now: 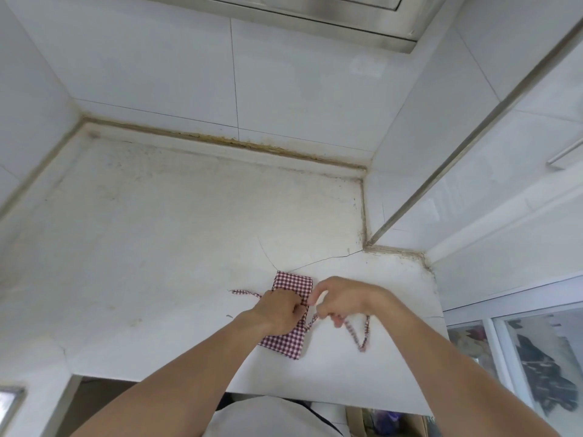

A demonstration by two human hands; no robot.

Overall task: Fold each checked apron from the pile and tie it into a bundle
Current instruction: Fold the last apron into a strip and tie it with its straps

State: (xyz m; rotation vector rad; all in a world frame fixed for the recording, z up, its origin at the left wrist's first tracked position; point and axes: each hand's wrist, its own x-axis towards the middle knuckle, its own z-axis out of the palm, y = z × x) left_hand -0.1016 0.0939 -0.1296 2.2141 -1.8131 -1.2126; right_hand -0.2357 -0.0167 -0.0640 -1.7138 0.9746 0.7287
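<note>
A red-and-white checked apron [293, 283], folded into a narrow rectangle, lies on the white counter [176, 247] near its front edge. My left hand [280, 310] sits on the middle of the fold, its curled fingers pinching a checked strap at the apron's right edge. My right hand [340, 299] hovers just right of the apron and pinches the same strap [356, 337], which loops down to the right in a V. Another strap end [244, 292] trails out to the left of the apron.
White tiled walls close the counter at the back and both sides. A wall corner with a metal trim strip [441, 171] juts in at the right. The counter's front edge [315, 400] runs just below the apron. A crack [318, 263] crosses the surface.
</note>
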